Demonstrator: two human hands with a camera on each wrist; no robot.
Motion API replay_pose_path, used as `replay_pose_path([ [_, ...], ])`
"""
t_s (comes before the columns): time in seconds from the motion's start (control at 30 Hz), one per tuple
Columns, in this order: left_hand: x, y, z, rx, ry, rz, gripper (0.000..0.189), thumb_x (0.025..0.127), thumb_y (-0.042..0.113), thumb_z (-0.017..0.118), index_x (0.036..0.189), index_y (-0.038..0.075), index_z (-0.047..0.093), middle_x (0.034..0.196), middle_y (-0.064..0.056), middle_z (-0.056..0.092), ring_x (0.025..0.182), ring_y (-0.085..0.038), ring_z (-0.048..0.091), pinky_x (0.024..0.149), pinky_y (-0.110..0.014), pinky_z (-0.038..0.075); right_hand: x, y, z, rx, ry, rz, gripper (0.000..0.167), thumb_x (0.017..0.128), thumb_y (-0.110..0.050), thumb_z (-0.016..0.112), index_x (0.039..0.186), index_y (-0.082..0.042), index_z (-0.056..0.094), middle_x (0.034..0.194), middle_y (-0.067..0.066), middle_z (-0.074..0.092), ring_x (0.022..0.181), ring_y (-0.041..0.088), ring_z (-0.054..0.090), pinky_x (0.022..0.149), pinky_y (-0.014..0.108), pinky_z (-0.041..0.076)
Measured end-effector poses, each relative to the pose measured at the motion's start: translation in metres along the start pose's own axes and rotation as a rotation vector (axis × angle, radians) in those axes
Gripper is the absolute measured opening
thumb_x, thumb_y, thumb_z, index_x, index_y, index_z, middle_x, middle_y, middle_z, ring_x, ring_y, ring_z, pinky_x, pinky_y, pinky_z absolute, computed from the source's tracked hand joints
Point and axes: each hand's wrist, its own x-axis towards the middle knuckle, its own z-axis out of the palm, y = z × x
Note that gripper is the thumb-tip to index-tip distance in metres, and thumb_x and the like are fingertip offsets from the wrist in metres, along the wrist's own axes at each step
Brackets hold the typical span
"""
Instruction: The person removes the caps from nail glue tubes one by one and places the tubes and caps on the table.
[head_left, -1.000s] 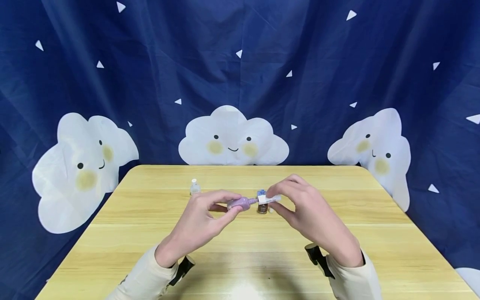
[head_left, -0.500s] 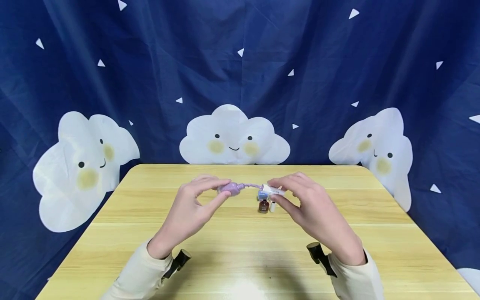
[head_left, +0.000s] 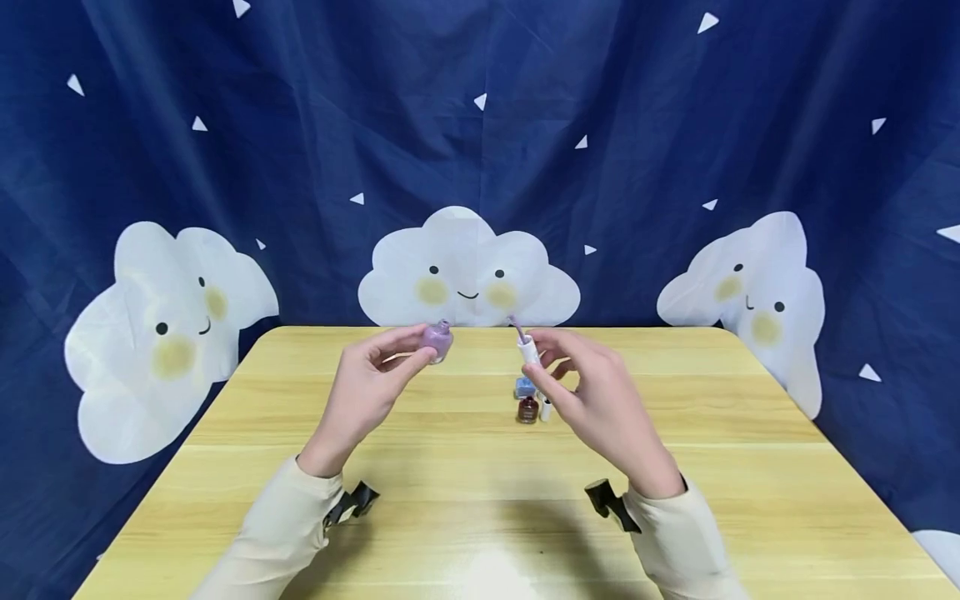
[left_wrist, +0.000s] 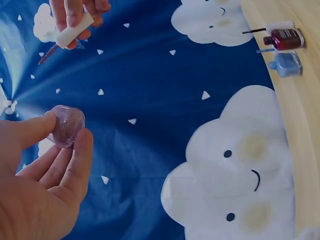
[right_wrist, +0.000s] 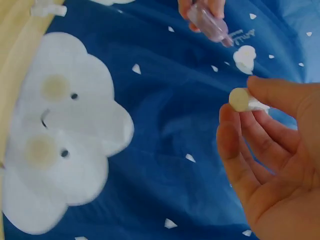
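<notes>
My left hand [head_left: 360,392] pinches a small purple nail polish bottle [head_left: 437,343] between thumb and fingers, its uncapped neck tilted up. In the left wrist view the bottle [left_wrist: 69,125] shows its base. My right hand [head_left: 603,396] pinches the white brush cap [head_left: 529,350]. A purple-coated brush [head_left: 517,327] points up and left from it, apart from the bottle's mouth. Seen from the right wrist, the cap [right_wrist: 239,100] turns its round end to the camera, and the purple bottle [right_wrist: 209,24] is in the other hand.
On the wooden table [head_left: 465,467], a dark red polish bottle [head_left: 528,410] and a blue one [head_left: 525,387] stand near the right hand. White brush caps [left_wrist: 280,25] lie beside them. A clear bottle [right_wrist: 46,10] shows at the right wrist view's corner. A blue cloud-print curtain [head_left: 480,167] hangs behind.
The brush has come out of the purple bottle, a strand of polish stretching between them half a second ago. Both hands have risen and moved apart, and bottle and brush now tilt upward.
</notes>
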Motion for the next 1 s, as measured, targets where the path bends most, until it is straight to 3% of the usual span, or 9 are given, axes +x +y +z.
replay_pose_path([
  [0.37, 0.018, -0.029, 0.002, -0.116, 0.023, -0.045, 0.031, 0.091, 0.002, 0.075, 0.121, -0.004, 0.070, 0.118, -0.019, 0.072, 0.101, -0.014, 0.072, 0.092, -0.026, 0.060, 0.024, 0.009, 0.061, 0.233, 0.031, 0.245, 0.018, 0.093, -0.008, 0.074, 0.110, -0.006, 0.072, 0.107, 0.007, 0.073, 0.091, 0.019, 0.075, 0.082, 0.036, 0.064],
  [0.6, 0.026, -0.059, 0.008, -0.028, 0.042, -0.139, 0.031, 0.094, 0.013, 0.076, 0.123, 0.003, 0.073, 0.117, -0.014, 0.072, 0.103, -0.013, 0.068, 0.094, -0.022, 0.057, 0.033, 0.020, 0.103, 0.253, 0.073, 0.358, 0.019, 0.092, -0.009, 0.075, 0.110, -0.005, 0.073, 0.100, 0.008, 0.075, 0.092, 0.020, 0.075, 0.079, 0.034, 0.063],
  [0.8, 0.031, -0.080, 0.013, 0.001, 0.083, -0.183, 0.029, 0.095, 0.011, 0.075, 0.121, 0.001, 0.073, 0.114, -0.017, 0.073, 0.095, -0.020, 0.069, 0.082, -0.018, 0.058, 0.036, 0.027, 0.128, 0.235, 0.093, 0.457, 0.021, 0.092, -0.014, 0.076, 0.112, -0.006, 0.074, 0.096, 0.006, 0.076, 0.090, 0.019, 0.072, 0.076, 0.034, 0.062],
  [1.0, 0.031, -0.103, 0.017, 0.133, 0.101, -0.226, 0.028, 0.093, 0.008, 0.075, 0.119, -0.002, 0.073, 0.111, -0.019, 0.074, 0.098, -0.023, 0.070, 0.081, -0.018, 0.058, 0.033, 0.036, 0.155, 0.232, 0.111, 0.538, 0.022, 0.091, -0.013, 0.076, 0.112, -0.007, 0.074, 0.099, 0.006, 0.077, 0.088, 0.021, 0.073, 0.071, 0.033, 0.059],
])
